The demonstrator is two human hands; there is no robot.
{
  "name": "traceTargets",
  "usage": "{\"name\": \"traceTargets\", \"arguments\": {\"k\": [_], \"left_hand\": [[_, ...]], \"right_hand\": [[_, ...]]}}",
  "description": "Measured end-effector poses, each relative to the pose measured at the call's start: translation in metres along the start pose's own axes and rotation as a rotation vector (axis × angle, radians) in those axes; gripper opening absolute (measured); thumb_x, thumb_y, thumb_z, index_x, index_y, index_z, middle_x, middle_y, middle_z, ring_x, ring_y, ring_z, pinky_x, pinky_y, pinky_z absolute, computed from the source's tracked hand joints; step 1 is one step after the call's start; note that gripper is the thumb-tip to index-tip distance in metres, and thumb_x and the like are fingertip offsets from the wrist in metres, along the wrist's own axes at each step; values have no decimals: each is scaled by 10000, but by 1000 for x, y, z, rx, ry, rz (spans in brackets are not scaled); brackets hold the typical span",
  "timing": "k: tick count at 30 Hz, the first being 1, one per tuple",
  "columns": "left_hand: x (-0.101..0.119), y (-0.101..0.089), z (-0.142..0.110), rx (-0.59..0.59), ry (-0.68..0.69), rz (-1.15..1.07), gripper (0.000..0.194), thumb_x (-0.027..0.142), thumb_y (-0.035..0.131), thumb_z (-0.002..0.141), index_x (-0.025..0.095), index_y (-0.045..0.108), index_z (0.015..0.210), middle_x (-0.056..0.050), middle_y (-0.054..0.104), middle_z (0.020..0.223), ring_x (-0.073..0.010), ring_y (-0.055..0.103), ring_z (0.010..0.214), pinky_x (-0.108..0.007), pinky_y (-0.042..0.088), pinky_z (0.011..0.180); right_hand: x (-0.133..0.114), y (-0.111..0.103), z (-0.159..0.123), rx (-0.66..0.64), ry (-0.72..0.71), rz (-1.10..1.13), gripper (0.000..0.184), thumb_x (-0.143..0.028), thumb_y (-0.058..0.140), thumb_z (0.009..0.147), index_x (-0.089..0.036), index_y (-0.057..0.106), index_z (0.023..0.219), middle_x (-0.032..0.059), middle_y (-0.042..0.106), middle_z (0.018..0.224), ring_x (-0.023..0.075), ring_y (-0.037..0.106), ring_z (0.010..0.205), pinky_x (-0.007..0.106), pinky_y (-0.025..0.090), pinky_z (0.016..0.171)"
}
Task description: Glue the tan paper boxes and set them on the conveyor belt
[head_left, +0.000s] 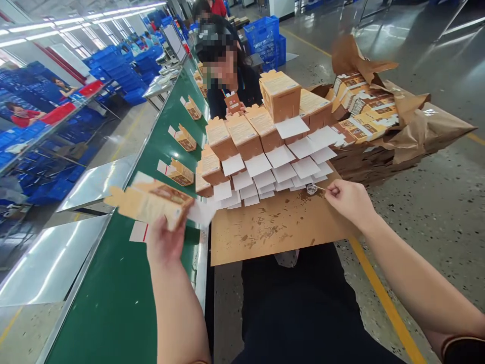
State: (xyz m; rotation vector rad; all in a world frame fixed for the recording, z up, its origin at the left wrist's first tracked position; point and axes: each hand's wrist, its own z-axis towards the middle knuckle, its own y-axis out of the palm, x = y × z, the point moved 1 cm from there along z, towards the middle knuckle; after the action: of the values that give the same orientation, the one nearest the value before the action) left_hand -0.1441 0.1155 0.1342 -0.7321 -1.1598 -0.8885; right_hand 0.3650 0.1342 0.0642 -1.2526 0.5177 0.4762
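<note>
My left hand [166, 242] is closed around a printed brown paper carton [162, 202] above the green conveyor belt. Its flaps stick out at both ends, slightly blurred. My right hand [350, 202] pinches a thin pale stick [321, 188] at the right edge of the brown cardboard sheet [265, 227]. The stick's far tip meets or lies just over a small clear round dish [311, 189]. Beyond the sheet's bare front part rise stacked cartons [242, 134], their white flaps [258, 165] pointing toward me.
Several open cartons [182, 172] stand spaced along the green belt [113, 303]. A co-worker [246, 83] sits across the stack, holding a small brown carton [233, 103]. At right, torn brown wrapping paper [420, 129] surrounds flat cartons [367, 101]. Blue crates [263, 38] stand behind.
</note>
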Motion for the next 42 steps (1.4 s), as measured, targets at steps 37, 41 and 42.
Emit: {"name": "traceTargets", "arguments": {"k": [37, 41, 42], "left_hand": [[-100, 61, -159, 14, -326, -51, 928, 491, 1071, 625, 257, 588, 1383, -155, 736, 1394, -331, 754, 1300, -488, 603, 1134], [-95, 65, -179, -7, -282, 175, 860, 408, 1060, 643, 257, 550, 1319, -145, 734, 1327, -338, 762, 1260, -480, 615, 1091], [-94, 66, -183, -8, -276, 234, 831, 389, 1056, 646, 262, 547, 1291, -135, 742, 1284, -337, 775, 1216, -474, 626, 1057]], "right_hand": [[-79, 118, -119, -209, -194, 482, 214, -298, 622, 1013, -256, 698, 817, 31, 729, 729, 184, 675, 624, 301, 582, 615], [-70, 103, -122, -161, -86, 518, 240, -376, 667, 1009, -256, 724, 809, 23, 730, 699, 177, 671, 579, 303, 592, 578], [-68, 99, -123, -157, -64, 524, 249, -392, 676, 1011, -257, 724, 806, 21, 729, 691, 178, 672, 571, 305, 594, 573]]}}
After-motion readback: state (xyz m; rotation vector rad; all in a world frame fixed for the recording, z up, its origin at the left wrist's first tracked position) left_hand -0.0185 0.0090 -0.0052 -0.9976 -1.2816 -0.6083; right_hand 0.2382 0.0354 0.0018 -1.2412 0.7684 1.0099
